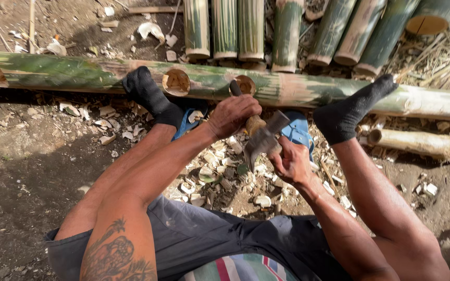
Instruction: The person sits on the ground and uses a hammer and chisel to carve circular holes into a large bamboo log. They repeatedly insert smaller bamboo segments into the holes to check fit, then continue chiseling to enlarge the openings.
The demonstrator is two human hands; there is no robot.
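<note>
My left hand (233, 114) is shut around a chisel (235, 88) whose dark blade points into a round hole (246, 83) cut in a long green bamboo pole (79, 73). The chisel's wooden butt (255, 124) sticks out below my fist. Just behind it, my right hand (290, 164) grips a small hatchet (262, 139), its grey metal head close to the chisel's butt. A second round hole (175, 82) lies to the left. Both my feet, in black socks (149, 96) (350, 112), press against the pole.
Several cut bamboo sections (225, 26) lean on the pole's far side. A thinner pale pole (423, 144) lies at the right. Wood chips (220, 171) cover the dirt between my legs. Blue sandals (299, 131) sit under my feet. Dry straw is at the top right.
</note>
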